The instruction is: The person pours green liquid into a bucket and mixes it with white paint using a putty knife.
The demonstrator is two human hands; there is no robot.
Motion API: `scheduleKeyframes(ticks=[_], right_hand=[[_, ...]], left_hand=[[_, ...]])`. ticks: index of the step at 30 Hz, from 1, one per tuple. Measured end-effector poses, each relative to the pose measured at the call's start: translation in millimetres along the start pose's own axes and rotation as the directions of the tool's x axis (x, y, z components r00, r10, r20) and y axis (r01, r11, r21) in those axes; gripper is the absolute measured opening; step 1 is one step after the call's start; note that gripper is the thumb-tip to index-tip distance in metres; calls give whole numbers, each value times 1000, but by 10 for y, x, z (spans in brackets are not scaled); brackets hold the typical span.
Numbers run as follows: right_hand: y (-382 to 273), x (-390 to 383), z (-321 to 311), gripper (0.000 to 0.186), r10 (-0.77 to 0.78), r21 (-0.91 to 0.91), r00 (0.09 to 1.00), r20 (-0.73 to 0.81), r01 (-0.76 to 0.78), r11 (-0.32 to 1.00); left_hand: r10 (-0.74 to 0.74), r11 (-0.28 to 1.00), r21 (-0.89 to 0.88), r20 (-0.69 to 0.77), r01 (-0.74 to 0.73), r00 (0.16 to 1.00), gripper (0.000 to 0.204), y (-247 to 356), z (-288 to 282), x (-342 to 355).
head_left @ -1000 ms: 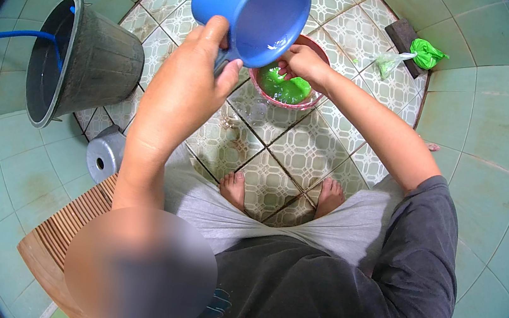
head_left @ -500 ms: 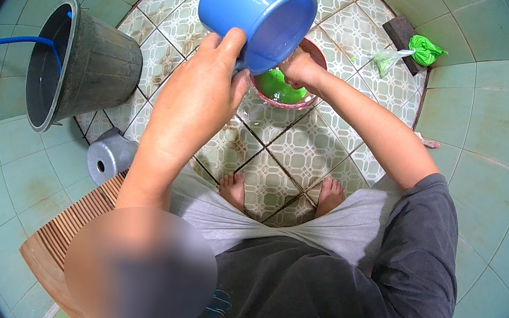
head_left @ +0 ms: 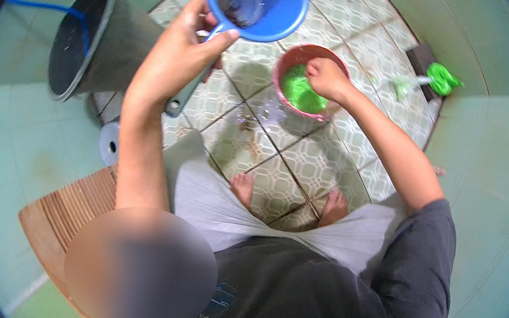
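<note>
My left hand point(head_left: 185, 49) is closed round the handle of a blue water dipper point(head_left: 289, 4), the handle's end poking out below my palm. The dipper's mouth faces me, and a little water seems to lie at its bottom. Right of it, a small reddish-pink bucket point(head_left: 280, 91) stands on the floor, bright green inside with a wet, shiny surface; whether that is liquid or a thing under water I cannot tell. My right hand point(head_left: 328, 79) is over this bucket with its fingers curled in. Anything inside those fingers is hidden.
A large dark bucket point(head_left: 123, 41) with a blue hose point(head_left: 41, 5) stands at the left. Below it are a grey stool-like item point(head_left: 109, 143) and a slatted wooden seat point(head_left: 71, 203). A green plastic bag point(head_left: 443, 79) lies by a dark block point(head_left: 424, 60). Floor tiles point(head_left: 266, 113) look wet.
The dipper has swung from tipped over the bucket to upright, up and left of it, mouth toward me. My right hand stays at the bucket, fingers curled. The view has shifted a little.
</note>
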State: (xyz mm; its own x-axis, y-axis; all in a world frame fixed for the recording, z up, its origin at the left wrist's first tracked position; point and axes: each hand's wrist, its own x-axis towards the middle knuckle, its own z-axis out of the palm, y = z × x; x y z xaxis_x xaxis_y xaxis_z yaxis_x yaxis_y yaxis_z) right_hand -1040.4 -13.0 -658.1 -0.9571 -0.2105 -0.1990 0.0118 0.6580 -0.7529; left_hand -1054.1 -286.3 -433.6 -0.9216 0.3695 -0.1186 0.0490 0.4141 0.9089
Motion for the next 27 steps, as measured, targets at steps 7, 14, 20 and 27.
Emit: scheduleKeyframes(ticks=[7, 14, 20, 27], right_hand=[[61, -89, -21, 3, 54, 423, 990, 134, -106, 900], [-138, -300, -204, 25, 58, -33, 996, -71, -60, 998], [-218, -305, -446, 29, -61, 91, 998, -22, 63, 994], [-605, -420, -757, 50, -248, -236, 961, -126, 213, 948]], left_hand=[[-53, 976, -216, -199, 9, 979, 33, 137, -541, -79], [-77, 986, -165, -465, 0, 882, 26, -62, -1987, -115], [-312, 862, 148, -599, 486, 737, 34, -774, -3510, -90], [-595, 635, 59, -599, 770, 536, 37, -1775, -4096, -266]])
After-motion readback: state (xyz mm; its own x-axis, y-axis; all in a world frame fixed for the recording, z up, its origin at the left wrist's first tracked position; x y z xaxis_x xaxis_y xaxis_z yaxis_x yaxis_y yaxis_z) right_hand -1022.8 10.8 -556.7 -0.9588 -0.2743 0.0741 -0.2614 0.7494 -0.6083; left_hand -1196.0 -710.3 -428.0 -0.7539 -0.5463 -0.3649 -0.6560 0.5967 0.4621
